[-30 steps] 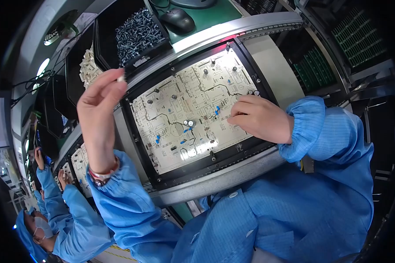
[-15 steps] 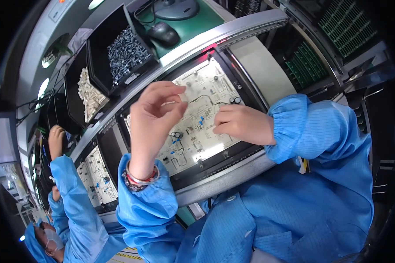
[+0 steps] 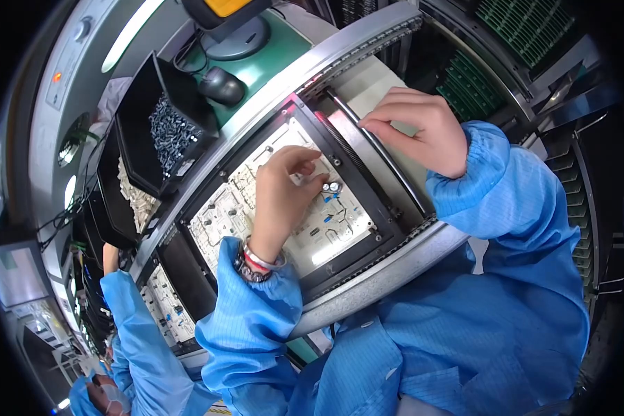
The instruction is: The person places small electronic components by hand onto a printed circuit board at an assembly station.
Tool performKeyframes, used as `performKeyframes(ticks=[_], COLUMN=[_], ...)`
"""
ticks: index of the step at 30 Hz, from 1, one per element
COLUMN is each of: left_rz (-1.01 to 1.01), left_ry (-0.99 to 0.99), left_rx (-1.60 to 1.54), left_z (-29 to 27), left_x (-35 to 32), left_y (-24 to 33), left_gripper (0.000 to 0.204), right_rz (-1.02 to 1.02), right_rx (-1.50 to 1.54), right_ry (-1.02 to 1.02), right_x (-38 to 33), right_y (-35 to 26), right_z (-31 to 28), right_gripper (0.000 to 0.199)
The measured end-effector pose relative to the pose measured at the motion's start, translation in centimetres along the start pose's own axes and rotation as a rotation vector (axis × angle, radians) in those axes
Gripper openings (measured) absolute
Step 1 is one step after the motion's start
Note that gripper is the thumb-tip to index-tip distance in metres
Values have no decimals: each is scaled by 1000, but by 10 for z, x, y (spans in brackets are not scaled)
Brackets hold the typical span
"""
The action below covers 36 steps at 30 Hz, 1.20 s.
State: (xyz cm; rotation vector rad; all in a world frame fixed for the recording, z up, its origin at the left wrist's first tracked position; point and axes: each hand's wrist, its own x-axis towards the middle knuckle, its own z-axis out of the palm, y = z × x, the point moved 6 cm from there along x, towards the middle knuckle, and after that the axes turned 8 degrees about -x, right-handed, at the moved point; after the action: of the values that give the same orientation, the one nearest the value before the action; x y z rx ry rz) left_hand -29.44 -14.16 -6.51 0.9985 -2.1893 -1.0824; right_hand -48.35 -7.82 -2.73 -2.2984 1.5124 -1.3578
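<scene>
- Pinching a small silver-topped component (image 3: 333, 186), the left hand (image 3: 279, 201) presses it onto the white circuit board (image 3: 326, 232) in the black frame (image 3: 357, 260).
- Right hand (image 3: 416, 128), fingers curled and holding nothing, rests on the frame's far rail, beside the board.
- Black bins of parts (image 3: 163, 135) sit to the left, and a co-worker's blue sleeve (image 3: 135, 333) below.
</scene>
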Motion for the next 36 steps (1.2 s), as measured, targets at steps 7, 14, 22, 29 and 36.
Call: performKeyframes(ticks=[7, 14, 22, 29, 36], left_rz=[-3, 47, 40, 46, 8], left_ry=[-8, -2, -13, -61, -104], left_rx=[64, 150, 134, 255, 279], left_z=[-3, -5, -8, -12, -10], left_x=[0, -2, -2, 0, 1], left_y=[5, 16, 10, 19, 17], left_gripper=[31, 28, 26, 24, 19], right_rz=[-72, -69, -66, -82, -82], right_rx=[82, 86, 93, 95, 92], right_ry=[2, 2, 0, 10, 4], right_x=[1, -2, -3, 0, -1], right_y=[-9, -11, -13, -15, -16], right_z=[-1, 3, 6, 4, 4], right_gripper=[10, 10, 9, 8, 9])
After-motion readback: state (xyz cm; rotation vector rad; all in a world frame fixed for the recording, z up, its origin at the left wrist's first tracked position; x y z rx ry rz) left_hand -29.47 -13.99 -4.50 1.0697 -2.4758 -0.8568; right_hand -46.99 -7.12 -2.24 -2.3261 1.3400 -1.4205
